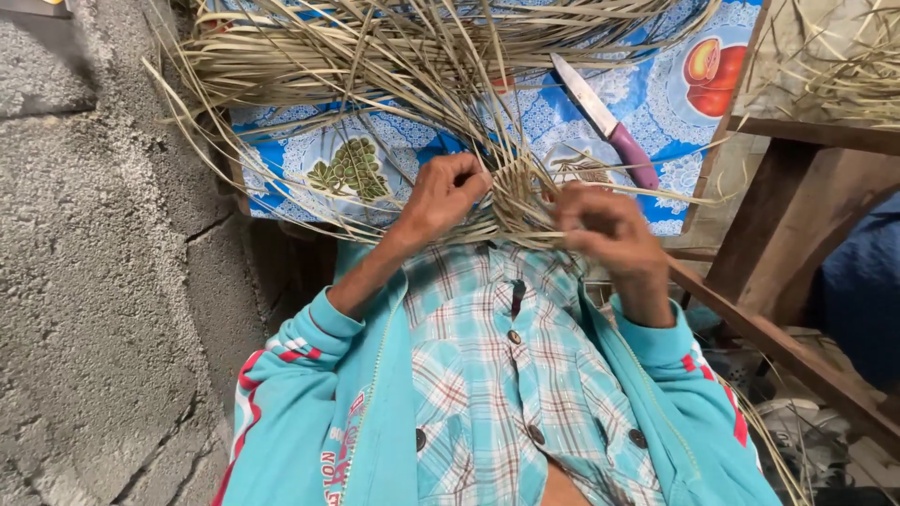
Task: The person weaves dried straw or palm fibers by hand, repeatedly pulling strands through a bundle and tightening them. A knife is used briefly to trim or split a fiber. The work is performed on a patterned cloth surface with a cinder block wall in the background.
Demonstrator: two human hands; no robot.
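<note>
A partly woven piece of dry straw-coloured leaf strips (521,192) lies at the near edge of a table covered by a blue patterned cloth (647,94). My left hand (443,194) is closed on the strips at the weave's left side. On the weave's right side my right hand (605,228) pinches strips, fingers curled. Long loose strips (375,47) fan out from the weave across the cloth, away from me. Teal jacket sleeves and a checked shirt fill the lower view.
A knife with a purple handle (634,155) lies on the cloth just beyond my right hand, blade pointing away. A rough grey concrete wall (94,281) stands at left. Brown wooden frame bars (778,234) are at right, with more strips (844,66) on a surface above them.
</note>
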